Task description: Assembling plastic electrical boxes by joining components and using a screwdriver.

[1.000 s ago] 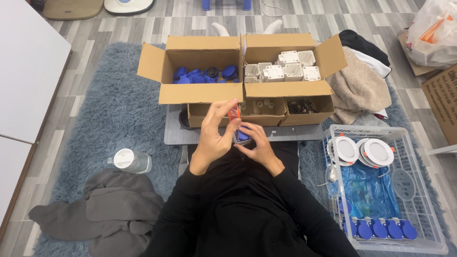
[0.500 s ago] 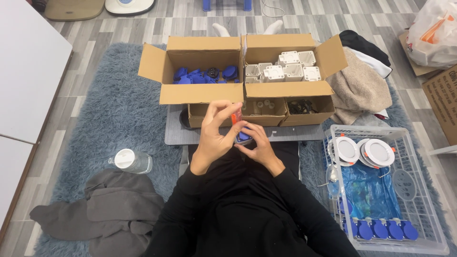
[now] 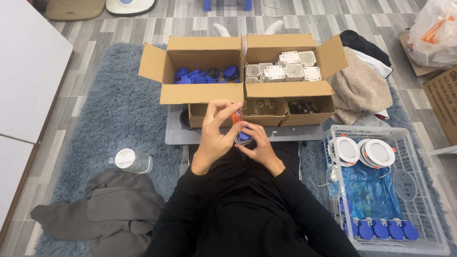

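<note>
While the right hand [image 3: 259, 147] cups a small blue part [image 3: 244, 136] above the lap, the left hand [image 3: 215, 135] pinches a slim orange tool [image 3: 234, 116], apparently a screwdriver, upright over it. Fastening is in hand; the tip must stay seated and vertical.

**Camera setup: one head-worn view**

Single view, worn on the person's head, looking steeply down and forward over the lap. Close range to both hands at frame centre. Cardboard boxes [image 3: 200, 71] lie beyond the hands, a white basket [image 3: 428, 209] at right, a blue rug [image 3: 109, 114] at left. No second view shares the scene.
</note>
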